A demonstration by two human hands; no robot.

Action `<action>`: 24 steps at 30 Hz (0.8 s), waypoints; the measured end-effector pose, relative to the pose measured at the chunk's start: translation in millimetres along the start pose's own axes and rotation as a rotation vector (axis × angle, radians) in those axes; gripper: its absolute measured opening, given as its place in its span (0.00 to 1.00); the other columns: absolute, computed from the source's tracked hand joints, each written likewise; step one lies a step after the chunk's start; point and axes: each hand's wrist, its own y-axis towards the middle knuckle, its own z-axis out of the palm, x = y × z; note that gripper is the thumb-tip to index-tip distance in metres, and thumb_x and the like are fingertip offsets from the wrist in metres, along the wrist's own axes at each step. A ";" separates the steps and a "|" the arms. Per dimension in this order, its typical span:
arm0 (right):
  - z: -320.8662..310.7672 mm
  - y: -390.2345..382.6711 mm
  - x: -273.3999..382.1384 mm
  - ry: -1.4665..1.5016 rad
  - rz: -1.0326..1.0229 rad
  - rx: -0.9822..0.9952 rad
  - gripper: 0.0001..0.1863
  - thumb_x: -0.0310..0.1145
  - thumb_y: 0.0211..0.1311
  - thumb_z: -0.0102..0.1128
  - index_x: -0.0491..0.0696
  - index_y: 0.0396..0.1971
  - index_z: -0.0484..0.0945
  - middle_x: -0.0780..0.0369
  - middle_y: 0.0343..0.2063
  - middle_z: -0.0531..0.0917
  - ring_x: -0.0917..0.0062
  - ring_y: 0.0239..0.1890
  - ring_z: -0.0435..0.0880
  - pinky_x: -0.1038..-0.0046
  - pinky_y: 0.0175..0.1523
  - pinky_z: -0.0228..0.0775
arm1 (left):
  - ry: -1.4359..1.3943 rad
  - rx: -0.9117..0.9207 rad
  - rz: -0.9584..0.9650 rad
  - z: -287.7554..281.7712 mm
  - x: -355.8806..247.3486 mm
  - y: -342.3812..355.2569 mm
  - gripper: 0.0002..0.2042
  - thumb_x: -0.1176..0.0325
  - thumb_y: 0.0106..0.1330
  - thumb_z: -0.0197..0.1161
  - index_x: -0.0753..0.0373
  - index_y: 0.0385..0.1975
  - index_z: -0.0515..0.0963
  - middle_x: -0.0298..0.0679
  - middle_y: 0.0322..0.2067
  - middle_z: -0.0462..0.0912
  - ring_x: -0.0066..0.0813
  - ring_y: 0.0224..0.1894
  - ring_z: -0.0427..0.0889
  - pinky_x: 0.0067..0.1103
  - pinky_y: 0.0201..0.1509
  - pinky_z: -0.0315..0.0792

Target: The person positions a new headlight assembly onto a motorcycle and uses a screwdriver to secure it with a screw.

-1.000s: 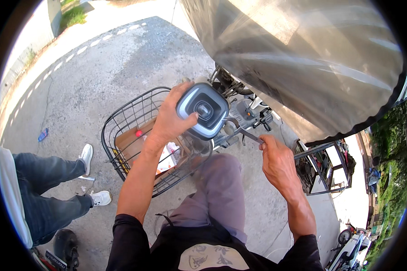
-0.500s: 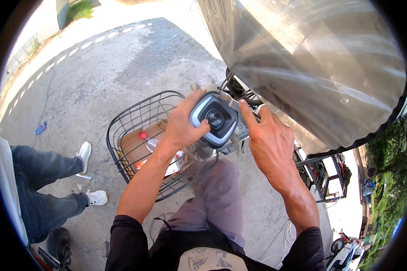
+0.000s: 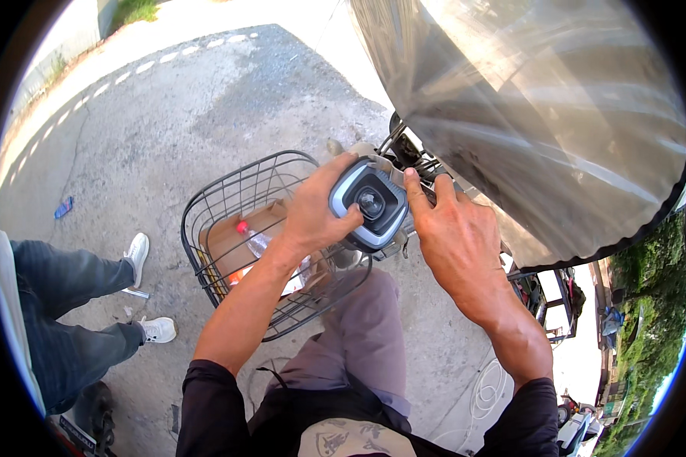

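A grey-and-black headlight (image 3: 395, 221) with a square silver rim and a round clear lens faces up in front of me. My left hand (image 3: 318, 209) is closed on its left side, fingers behind the housing and thumb across the front rim next to the lens. To the right, my right hand (image 3: 456, 225) has its index finger stretched out and its other fingers partly bent. That fingertip is close to the headlight's right edge; I cannot tell if it touches. Cables and bars (image 3: 411, 156) lie just beyond the right fingers.
A black wire basket (image 3: 193, 251) under my left forearm holds a cardboard box (image 3: 222, 238) and a red-capped plastic bottle (image 3: 257, 242). A large clear plastic sheet (image 3: 541, 129) spreads at upper right. Another person's jeans (image 3: 68, 282) and white shoes (image 3: 158, 330) are at left. Coiled white hose (image 3: 488, 388) lies at lower right.
My left hand and the headlight have shifted slightly right and down in the picture. The right index finger remains stretched beside it. The grip on the headlight looks the same.
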 end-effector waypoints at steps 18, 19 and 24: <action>32.6 11.6 -36.4 0.516 0.115 -0.003 0.21 0.28 0.75 0.62 0.53 0.65 0.88 0.53 0.34 0.86 0.52 0.37 0.88 0.50 0.43 0.78 | -0.062 0.024 -0.016 -9.0 2.6 -0.3 0.39 0.69 0.56 0.66 0.69 0.74 0.74 0.57 0.58 0.88 0.49 0.59 0.90 0.34 0.69 0.79; 30.3 12.2 -35.8 0.553 0.134 0.016 0.20 0.29 0.76 0.62 0.53 0.64 0.88 0.52 0.35 0.87 0.51 0.38 0.88 0.50 0.45 0.78 | -0.073 0.023 -0.022 -8.3 3.1 -0.3 0.37 0.71 0.57 0.67 0.68 0.73 0.74 0.57 0.58 0.88 0.51 0.59 0.90 0.35 0.68 0.79; 18.7 6.9 -28.3 0.772 0.289 0.060 0.18 0.32 0.77 0.64 0.49 0.63 0.88 0.48 0.45 0.91 0.47 0.48 0.89 0.50 0.53 0.79 | -0.098 0.030 -0.030 -9.0 2.9 2.5 0.35 0.72 0.59 0.68 0.68 0.72 0.75 0.59 0.57 0.88 0.55 0.59 0.89 0.36 0.68 0.79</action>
